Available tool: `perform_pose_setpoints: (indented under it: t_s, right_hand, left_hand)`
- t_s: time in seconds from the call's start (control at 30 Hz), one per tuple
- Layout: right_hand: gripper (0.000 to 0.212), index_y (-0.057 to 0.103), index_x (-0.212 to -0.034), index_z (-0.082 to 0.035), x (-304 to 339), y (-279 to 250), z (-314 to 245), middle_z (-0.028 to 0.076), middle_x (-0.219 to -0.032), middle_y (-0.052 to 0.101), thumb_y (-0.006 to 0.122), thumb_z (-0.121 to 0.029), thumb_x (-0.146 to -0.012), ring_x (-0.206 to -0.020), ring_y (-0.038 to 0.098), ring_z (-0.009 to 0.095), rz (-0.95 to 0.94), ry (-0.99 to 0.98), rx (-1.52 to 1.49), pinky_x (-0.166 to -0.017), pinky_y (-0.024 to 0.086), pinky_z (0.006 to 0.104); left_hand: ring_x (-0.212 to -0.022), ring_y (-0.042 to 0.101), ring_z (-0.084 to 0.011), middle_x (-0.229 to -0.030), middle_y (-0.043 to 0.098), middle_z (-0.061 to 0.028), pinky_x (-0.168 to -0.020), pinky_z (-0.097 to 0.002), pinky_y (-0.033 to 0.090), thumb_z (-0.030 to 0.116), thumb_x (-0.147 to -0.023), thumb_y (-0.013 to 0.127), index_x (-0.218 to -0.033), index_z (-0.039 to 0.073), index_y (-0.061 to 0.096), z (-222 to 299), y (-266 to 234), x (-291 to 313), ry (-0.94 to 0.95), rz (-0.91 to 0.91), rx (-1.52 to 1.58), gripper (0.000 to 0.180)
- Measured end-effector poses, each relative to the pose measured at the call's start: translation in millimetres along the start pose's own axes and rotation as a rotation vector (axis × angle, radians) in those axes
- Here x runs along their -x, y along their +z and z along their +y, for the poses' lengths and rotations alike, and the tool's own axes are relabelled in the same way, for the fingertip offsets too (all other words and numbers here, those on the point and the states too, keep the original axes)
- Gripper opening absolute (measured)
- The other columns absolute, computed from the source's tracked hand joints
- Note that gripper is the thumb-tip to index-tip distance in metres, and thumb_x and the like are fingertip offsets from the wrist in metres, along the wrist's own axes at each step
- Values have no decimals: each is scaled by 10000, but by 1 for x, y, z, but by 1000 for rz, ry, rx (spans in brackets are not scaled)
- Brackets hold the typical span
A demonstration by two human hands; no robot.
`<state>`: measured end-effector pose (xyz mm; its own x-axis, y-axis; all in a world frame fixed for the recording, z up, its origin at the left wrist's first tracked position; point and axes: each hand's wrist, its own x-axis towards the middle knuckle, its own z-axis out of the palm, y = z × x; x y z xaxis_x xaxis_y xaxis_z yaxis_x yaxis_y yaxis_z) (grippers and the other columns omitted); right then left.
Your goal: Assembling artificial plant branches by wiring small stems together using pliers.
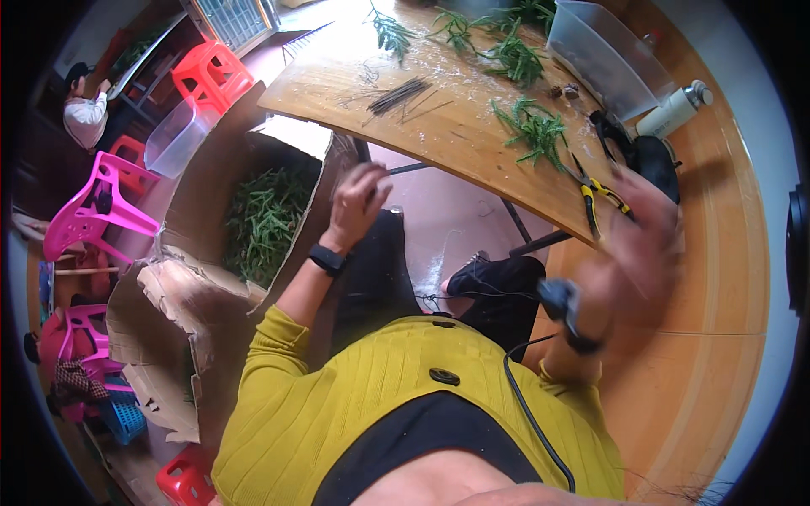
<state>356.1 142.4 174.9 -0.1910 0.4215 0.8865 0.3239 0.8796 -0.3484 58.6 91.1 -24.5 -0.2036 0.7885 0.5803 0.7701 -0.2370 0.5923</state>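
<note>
My left hand (359, 201) is raised between the table's front edge and the cardboard box, its fingers curled in. Whatever it might hold is hidden. On the right, my right hand (643, 228) is smeared by motion beside the table's corner, so its fingers do not read clearly. Close to it lie pliers (589, 201) with yellow and black handles, on the wooden table (472, 152). Just beyond the pliers is a green artificial-looking sprig (533, 133). A bundle of thin brown wires or stems (398, 96) rests toward the table's left.
A torn cardboard box (190, 211) holding green sprigs (268, 221) stands at my left. More sprigs (512, 59), a clear plastic bin (607, 63) and a white bottle (675, 110) are toward the back right. Red stools (211, 74) and a pink chair (105, 202) stand farther left; another person (84, 110) sits beyond.
</note>
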Motion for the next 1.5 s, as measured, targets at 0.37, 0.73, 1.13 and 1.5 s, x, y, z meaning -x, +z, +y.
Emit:
perform_pose_setpoints:
  t_s: [0.37,0.73,1.13,1.5]
  right_hand:
    - [419,545,-1251,5,20,197,87,197,-1236,541,471,-52,-842,-1163,516,334,-793,-66,341,-968,421,407]
    - [379,584,-1209,-35,46,162,84,155,-1146,567,564,-204,-870,-1105,537,299,-644,-119,327,-901,442,412]
    - [248,669,-997,-48,85,143,90,97,-1008,635,665,-159,-776,-1010,597,266,-386,-311,318,-867,467,395]
    - [119,622,-944,-38,71,97,94,74,-892,662,599,-22,-829,-833,650,245,-203,-115,46,-710,531,342]
  left_hand:
    - [-1263,445,-319,-1296,535,-154,-1037,-436,315,433,-915,539,-1160,66,608,-1,10,-106,250,-16,-355,447]
    - [-1245,470,-299,-1280,554,-133,-1033,-440,319,481,-915,512,-1177,67,600,-10,15,-101,285,19,-454,498]
    - [-1211,493,-281,-1277,560,-104,-1018,-400,342,332,-917,542,-1215,65,589,-5,13,-103,275,-6,-474,403]
    - [-1155,523,-290,-1210,589,-106,-1014,-409,334,311,-938,508,-1188,73,611,0,10,-108,295,-48,-500,359]
